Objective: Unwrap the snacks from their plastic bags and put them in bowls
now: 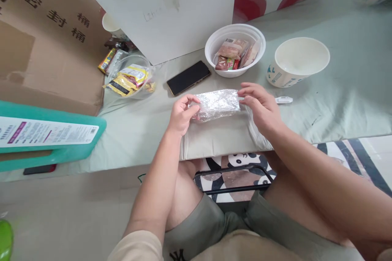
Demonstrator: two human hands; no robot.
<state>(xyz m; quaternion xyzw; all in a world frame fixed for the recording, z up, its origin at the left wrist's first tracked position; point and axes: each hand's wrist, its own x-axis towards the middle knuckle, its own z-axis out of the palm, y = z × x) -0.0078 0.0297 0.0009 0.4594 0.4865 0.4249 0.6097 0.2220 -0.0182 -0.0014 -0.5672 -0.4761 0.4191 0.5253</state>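
Observation:
A clear, crinkled plastic wrapper is held above the table's front part; whether anything is inside it I cannot tell. My left hand is closed on its left end, thumb on top. At its right end is my right hand, with fingers outstretched and partly apart. The fingertips come up to the wrapper's edge; whether they touch it is unclear. Just right of that hand lies a small white tool, partly hidden behind it. Behind the wrapper a dark phone lies flat on the table.
A white bowl holds several small packets; a large paper tub stands to its right. Left are a clear bowl of yellow packets, a cardboard box and a teal container. White boxes line the back.

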